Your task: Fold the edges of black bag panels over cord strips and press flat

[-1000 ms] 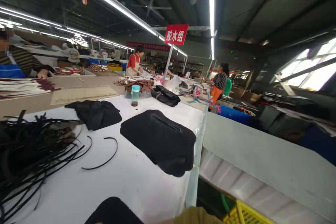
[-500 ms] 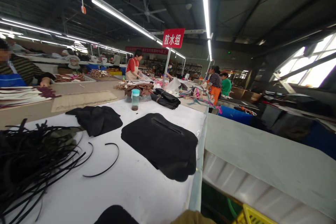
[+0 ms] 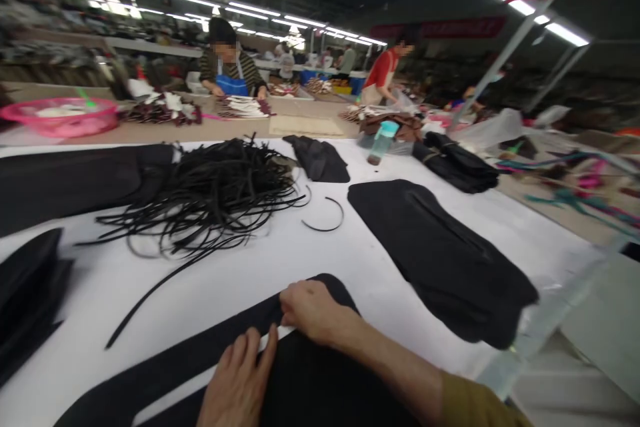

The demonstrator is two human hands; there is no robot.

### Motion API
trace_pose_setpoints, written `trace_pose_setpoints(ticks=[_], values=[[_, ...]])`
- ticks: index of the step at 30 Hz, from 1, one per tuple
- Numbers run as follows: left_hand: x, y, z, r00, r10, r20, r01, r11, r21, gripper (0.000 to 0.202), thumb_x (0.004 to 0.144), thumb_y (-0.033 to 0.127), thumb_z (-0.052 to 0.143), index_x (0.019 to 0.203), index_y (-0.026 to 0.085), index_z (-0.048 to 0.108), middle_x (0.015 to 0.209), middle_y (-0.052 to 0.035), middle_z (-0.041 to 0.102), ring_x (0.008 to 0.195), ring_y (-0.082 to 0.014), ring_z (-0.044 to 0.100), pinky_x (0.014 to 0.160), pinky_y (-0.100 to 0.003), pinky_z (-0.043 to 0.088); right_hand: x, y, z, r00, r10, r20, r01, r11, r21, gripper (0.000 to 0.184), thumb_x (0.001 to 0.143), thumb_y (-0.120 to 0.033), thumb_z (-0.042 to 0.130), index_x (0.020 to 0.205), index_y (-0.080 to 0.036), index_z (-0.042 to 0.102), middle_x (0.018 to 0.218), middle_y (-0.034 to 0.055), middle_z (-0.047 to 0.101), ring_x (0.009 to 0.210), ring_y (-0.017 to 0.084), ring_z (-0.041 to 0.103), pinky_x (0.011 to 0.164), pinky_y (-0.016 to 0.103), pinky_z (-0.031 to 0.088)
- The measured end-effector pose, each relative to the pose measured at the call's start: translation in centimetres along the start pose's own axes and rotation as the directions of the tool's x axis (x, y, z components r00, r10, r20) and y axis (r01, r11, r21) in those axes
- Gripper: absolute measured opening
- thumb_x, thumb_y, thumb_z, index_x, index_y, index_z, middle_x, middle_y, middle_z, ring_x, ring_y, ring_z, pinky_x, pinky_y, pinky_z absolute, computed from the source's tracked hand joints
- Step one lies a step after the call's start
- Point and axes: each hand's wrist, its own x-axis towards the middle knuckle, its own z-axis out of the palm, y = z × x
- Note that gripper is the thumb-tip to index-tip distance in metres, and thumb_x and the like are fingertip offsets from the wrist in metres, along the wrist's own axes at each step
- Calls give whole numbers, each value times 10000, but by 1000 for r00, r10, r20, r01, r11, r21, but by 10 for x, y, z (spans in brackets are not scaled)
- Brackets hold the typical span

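Black panel [image 3: 313, 387], under both hands, its white band [image 3: 175, 393] partly exposed; handling apparently unfinished. Left hand [image 3: 236, 377] flat, fingers slightly spread; right hand [image 3: 310, 310] curled, pinch indeterminable. Beyond left hand: loose black strips [image 3: 215, 190]. Rightward of right hand: second panel [image 3: 440, 260].

Bare-handed, olive-brown sleeve [image 3: 473, 403] on the right arm.
Right hand [image 3: 311, 310]: bare, as are wrist and forearm [image 3: 383, 350] up to the sleeve's edge; cloth looks plain, one colour, stitching too blurred to read. Left hand [image 3: 237, 380]: bare too, fingers [image 3: 239, 350] long and slim, cut off at bottom of view.
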Motion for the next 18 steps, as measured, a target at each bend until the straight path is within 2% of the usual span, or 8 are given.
trace_pose_setpoints(ticks=[2, 5, 10, 18], values=[[1, 1, 4, 1000, -29, 12, 29, 999, -15, 595, 751, -39, 382, 1273, 229, 483, 1116, -102, 578, 976, -218, 529, 853, -350, 437, 1, 8, 2, 998, -66, -22, 67, 997, 36, 38, 814, -219, 575, 832, -195, 599, 831, 16, 629, 809, 172, 571, 713, 263, 396], [1, 2, 3, 999, -26, 35, 28, 999, -37, 572, 776, -21, 377, 1293, 213, 446, 1122, -112, 555, 977, -220, 519, 854, -363, 435, -7, 18, 5, 993, -101, -63, 106, 992, 71, 67, 824, -189, 566, 888, -204, 558, 856, -8, 597, 812, 146, 536, 728, 238, 368], [-1, 5, -4, 998, -37, 44, 39, 999, -35, 545, 802, -14, 347, 1292, 206, 443, 1105, -117, 552, 965, -223, 515, 849, -368, 429, -21, 28, 6, 992, -77, -101, 86, 992, 93, 46, 848, -165, 535, 844, -211, 535, 841, -22, 557, 805, 136, 511, 727, 227, 353], [0, 6, -3, 998, -27, 51, 26, 999, 26, 575, 786, -25, 351, 1305, 211, 426, 1095, -104, 546, 946, -217, 520, 831, -364, 439, -21, 24, 3, 993, -26, -113, 37, 994, 99, 95, 828, -128, 530, 864, -215, 538, 883, -22, 541, 806, 126, 503, 722, 223, 339]])
